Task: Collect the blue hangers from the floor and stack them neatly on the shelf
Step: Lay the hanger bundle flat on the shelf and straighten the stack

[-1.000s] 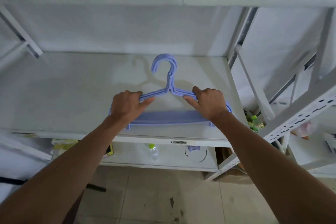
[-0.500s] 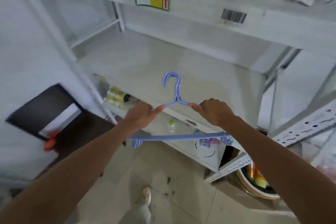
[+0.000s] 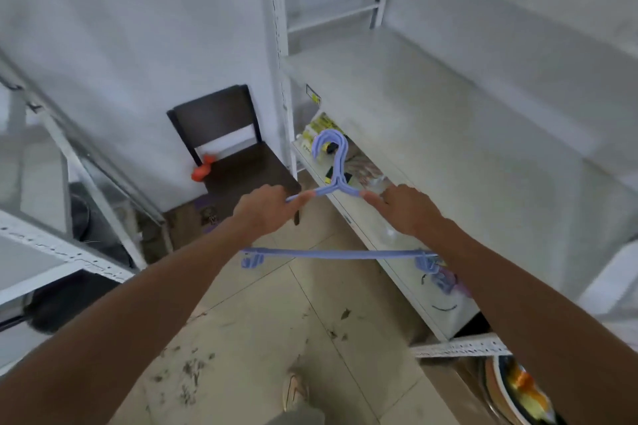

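I hold a stack of blue hangers in the air above the tiled floor, hooks pointing away from me. My left hand grips the left shoulder of the stack. On the right shoulder sits my right hand, fingers closed around it. The hangers' bottom bar runs level below my wrists. The white shelf lies to the right, its board bare, and the hangers hang off its front edge, not resting on it.
A dark wooden chair with an orange object on its seat stands ahead by the wall. A lower shelf holds small items. Another white rack is on the left. Debris dots the floor; my shoe shows below.
The hangers were lifted off the shelf board and pulled back over the floor. My view swung left, bringing the chair into sight. Both hands keep their grip.
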Available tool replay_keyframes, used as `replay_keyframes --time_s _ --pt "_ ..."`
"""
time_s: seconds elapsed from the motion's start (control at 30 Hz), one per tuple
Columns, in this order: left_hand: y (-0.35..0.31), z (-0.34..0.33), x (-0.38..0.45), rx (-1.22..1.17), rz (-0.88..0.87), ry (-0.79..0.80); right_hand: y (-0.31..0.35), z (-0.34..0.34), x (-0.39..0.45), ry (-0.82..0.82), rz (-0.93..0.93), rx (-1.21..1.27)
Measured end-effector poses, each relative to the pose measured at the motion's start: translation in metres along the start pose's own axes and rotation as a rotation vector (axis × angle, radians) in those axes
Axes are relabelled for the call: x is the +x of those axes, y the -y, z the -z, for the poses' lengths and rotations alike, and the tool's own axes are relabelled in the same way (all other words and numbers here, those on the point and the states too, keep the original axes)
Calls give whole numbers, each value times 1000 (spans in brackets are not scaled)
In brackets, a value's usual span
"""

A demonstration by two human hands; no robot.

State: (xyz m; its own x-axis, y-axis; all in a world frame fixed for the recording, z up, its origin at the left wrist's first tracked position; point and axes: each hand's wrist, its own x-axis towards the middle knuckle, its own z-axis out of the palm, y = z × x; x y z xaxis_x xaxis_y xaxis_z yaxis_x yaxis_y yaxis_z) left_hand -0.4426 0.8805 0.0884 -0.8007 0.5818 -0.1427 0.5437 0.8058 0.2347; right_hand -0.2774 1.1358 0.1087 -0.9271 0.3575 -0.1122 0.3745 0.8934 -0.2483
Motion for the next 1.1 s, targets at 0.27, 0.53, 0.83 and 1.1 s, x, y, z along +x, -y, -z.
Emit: replay_keyframes --time_s 0.27,0.53,0.83,1.1 --pt "41 -2 50 -9 23 26 20 -11 58 24 -4 23" --pt "70 9 146 6 64 17 18 -19 173 -5 13 60" --pt "96 54 264 102 -1 61 19 -25 301 77 4 148" --pt "93 60 395 87 -113 178 -6 -27 399 84 -117 142"
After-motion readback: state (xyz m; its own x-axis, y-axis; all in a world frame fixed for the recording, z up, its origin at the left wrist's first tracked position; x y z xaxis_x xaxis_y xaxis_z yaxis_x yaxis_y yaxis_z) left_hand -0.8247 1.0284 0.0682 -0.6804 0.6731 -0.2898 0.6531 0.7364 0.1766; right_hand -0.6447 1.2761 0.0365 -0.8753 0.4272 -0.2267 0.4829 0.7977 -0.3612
